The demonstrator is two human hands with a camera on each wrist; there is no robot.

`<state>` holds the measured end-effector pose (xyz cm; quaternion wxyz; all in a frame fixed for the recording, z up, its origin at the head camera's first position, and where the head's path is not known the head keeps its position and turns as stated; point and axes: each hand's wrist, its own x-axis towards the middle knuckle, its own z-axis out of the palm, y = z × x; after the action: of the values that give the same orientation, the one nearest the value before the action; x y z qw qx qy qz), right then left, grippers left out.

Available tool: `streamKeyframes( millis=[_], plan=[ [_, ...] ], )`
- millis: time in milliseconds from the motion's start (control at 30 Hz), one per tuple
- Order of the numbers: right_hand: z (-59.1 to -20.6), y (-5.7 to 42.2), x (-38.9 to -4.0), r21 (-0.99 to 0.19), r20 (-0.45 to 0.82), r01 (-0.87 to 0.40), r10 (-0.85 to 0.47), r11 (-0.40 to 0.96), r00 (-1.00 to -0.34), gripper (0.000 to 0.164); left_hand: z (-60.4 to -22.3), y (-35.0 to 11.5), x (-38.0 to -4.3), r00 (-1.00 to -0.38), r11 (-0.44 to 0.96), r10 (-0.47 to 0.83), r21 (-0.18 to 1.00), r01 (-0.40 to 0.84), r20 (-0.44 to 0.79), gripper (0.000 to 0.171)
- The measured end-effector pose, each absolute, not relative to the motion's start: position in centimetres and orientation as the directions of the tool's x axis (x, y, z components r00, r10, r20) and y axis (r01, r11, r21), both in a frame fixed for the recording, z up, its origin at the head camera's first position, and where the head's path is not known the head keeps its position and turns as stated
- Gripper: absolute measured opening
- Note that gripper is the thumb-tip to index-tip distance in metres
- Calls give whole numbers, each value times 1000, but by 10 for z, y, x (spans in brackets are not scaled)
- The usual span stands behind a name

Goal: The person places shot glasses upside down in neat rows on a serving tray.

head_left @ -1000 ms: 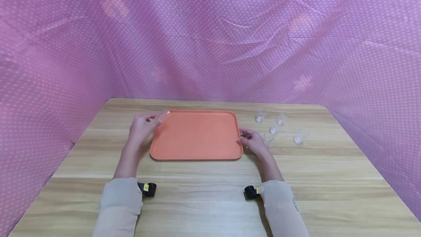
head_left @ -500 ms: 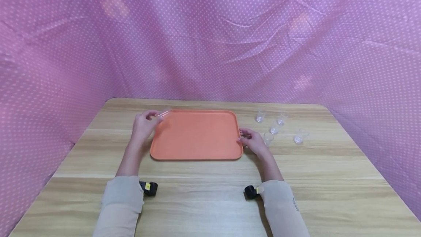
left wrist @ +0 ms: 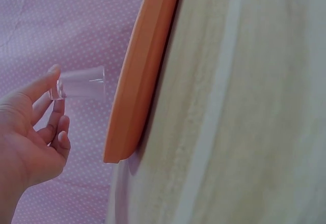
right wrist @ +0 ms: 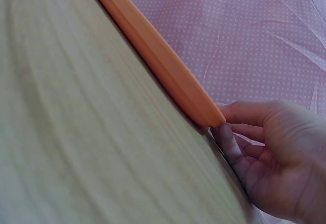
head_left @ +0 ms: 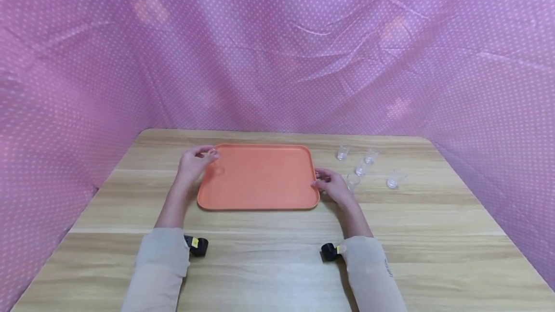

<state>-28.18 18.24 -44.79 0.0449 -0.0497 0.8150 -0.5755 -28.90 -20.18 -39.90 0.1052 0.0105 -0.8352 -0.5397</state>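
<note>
My left hand (head_left: 191, 165) pinches a small clear plastic cup (left wrist: 84, 83) by its narrow base, over the left part of an orange tray (head_left: 262, 177). In the left wrist view the cup's wide mouth faces down at the tray, with a gap between them. My right hand (head_left: 333, 187) holds the tray's right rim between thumb and fingers; the right wrist view shows this hand (right wrist: 275, 152) at the tray's edge (right wrist: 163, 61). The tray lies flat on the table.
Several more clear cups stand on the wooden table (head_left: 260, 254) right of the tray, among them one cup (head_left: 394, 180) farthest right and one cup (head_left: 352, 182) close to my right hand. Pink dotted cloth (head_left: 277, 61) hangs around the table's back and sides.
The left hand has shifted slightly right and turned the cup from lying sideways to mouth down above the tray. My right hand and the tray stay in place.
</note>
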Motion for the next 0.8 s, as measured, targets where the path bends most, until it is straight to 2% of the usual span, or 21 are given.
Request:
streamKeyframes(
  millis=[233, 500, 800],
  plan=[
    [-447, 182, -282, -940, -6, -42, -140, 339, -990, 49, -404, -201, -295, -994, 360, -86, 932, 26, 61, 36],
    [-448, 182, -283, -938, -15, -33, -135, 344, -991, 49, -408, -203, -297, -995, 404, -68, 914, 42, 76, 36],
    [-449, 182, -285, -935, -18, -27, -122, 353, -992, 48, -408, -204, -297, -997, 388, -59, 921, 27, 54, 34]
  ],
)
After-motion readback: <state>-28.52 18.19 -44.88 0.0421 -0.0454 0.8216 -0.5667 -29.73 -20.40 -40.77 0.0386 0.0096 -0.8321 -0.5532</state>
